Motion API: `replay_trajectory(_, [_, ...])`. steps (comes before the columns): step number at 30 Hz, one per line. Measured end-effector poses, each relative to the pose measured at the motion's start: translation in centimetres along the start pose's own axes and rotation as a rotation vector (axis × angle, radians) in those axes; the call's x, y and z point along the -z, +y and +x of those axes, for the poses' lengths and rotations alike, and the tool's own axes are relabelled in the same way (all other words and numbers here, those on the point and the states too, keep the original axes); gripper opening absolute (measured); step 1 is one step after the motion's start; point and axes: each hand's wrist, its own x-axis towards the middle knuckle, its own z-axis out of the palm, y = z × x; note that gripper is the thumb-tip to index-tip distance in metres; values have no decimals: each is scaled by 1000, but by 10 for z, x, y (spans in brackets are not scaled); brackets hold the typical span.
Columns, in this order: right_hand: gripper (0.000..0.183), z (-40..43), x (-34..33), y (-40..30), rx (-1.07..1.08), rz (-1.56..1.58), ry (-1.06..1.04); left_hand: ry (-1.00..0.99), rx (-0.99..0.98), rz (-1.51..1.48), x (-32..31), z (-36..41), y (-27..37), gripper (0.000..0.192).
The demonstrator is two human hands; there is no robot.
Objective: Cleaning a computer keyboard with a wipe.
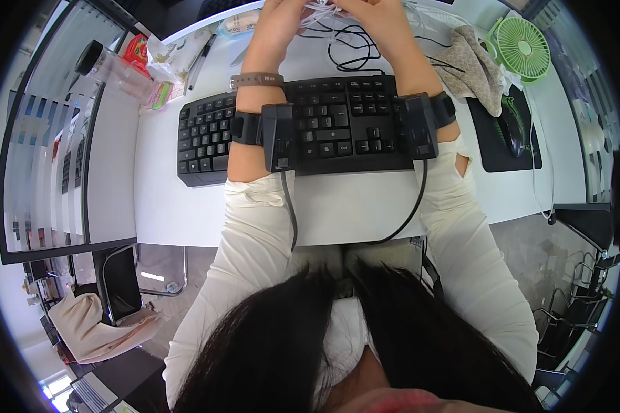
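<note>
At the top edge of the view, my left hand (283, 19) and my right hand (381, 20) meet around a bundle of thin white cable (321, 14). Both hands grip it, though the picture's rim cuts off part of the fingers. Just below them a loosely coiled black cable (359, 66) lies on the white desk (351, 206). My forearms reach over a black computer keyboard (320, 124), hiding parts of its keys. Each wrist carries a strapped black device with a cable; a brown band (258, 79) also circles my left wrist.
Left stand a clear bottle (119, 72) with a black lid, a tissue pack (173, 57) and a pen (206, 47). A green fan (522, 47), a grey-beige cloth (470, 67) and a mouse (511, 129) on a black pad (488, 157) are right. A glazed partition (51, 155) borders the desk.
</note>
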Motion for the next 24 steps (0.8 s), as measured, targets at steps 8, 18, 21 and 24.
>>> replay_trajectory(8, [37, 6, 5, 12, -241, 435, -8, -60, 89, 19, 3, -7, 12, 17])
replay_trajectory(18, [39, -1, 7, -2, -204, 455, -89, -139, 67, -84, 7, -6, -3, 34])
replay_trajectory(21, [37, -2, 8, -2, -213, 499, -89, -48, 62, -31, -5, -6, -1, 38])
replay_trajectory(24, [35, -1, 7, 1, -208, 518, -115, -64, 216, 175, 0, 0, 9, 44])
